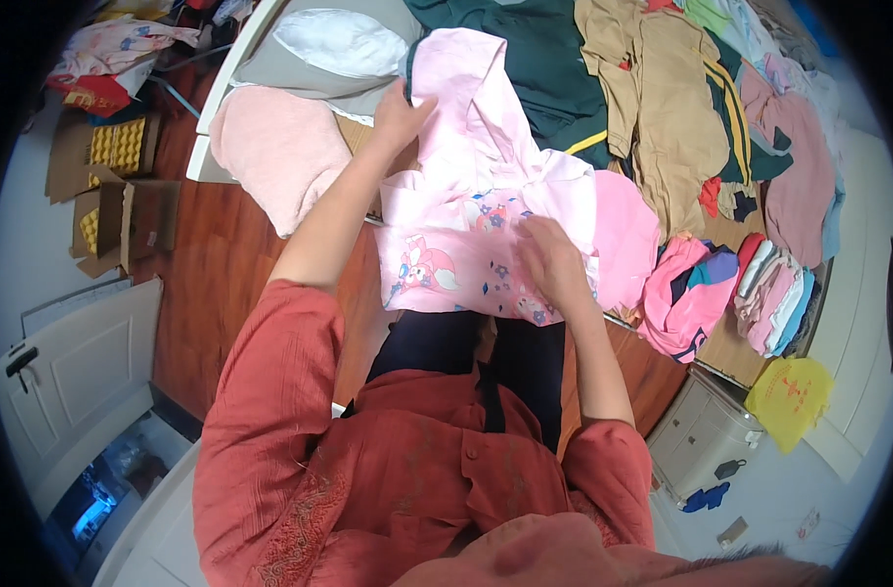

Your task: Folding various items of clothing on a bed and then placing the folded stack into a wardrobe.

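Observation:
A pale pink garment [465,125] with printed cartoon animals and blue flowers lies spread before me, partly on the clothes-covered surface. Its printed lower part [454,275] hangs over the front edge, above my dark trousers. My left hand [402,121] is at the garment's upper left edge, thumb and fingers apart, the thumb against the cloth. Over the right side of the print is my right hand [554,263], slightly blurred, with fingers extended and no cloth visibly pinched. A plain pink cloth [624,238] lies to the right, partly under the garment.
A fluffy pink cloth [278,147] overhangs the left edge. Dark green clothing [542,66] and tan trousers [663,110] lie behind. Folded clothes [773,293] sit at right, above a suitcase [707,433] and yellow bag [790,400]. Cardboard boxes [149,224] stand left on the floor.

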### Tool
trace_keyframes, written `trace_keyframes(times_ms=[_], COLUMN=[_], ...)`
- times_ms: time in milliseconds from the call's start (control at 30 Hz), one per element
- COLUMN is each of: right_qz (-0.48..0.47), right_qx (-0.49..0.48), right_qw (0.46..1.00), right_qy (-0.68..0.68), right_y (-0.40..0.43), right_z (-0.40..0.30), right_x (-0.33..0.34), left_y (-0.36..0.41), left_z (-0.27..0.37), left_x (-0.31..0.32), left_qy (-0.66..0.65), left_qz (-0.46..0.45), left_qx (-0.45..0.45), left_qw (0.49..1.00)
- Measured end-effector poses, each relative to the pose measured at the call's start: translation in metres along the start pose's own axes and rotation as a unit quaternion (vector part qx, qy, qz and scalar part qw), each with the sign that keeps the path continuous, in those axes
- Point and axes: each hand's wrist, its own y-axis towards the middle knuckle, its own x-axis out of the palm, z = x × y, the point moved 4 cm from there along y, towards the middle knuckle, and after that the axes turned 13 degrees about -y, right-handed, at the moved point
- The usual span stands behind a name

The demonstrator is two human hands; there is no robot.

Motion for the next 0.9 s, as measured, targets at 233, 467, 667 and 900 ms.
trace_keyframes(times_ms=[233, 467, 667, 900], right_qz=[-0.097, 0.023, 0.003, 0.026], right_qx=[0.119, 0.038, 0.051, 0.173], right_qw=[0.98, 0.995, 0.992, 0.959], right_qy=[0.128, 0.088, 0.113, 0.224], right_y=[0.032, 0.058, 0.036, 0.004], right_z=[0.037, 0.044, 0.028, 0.011], right_x=[0.058, 0.12, 0.093, 0.056], left_y=[0.038, 0.045, 0.013, 0.026], left_z=[0.02, 0.016, 0.024, 0.038], left_x=[0.019, 0.013, 0.023, 0.015], left_qy=[-0.058, -0.199, -0.244, 0.058], left_qz=[0.114, 0.0, -0.106, 0.159], left_qx=[0.028, -0.038, -0.029, 0.173], left_qw=[0.991, 0.979, 0.964, 0.97])
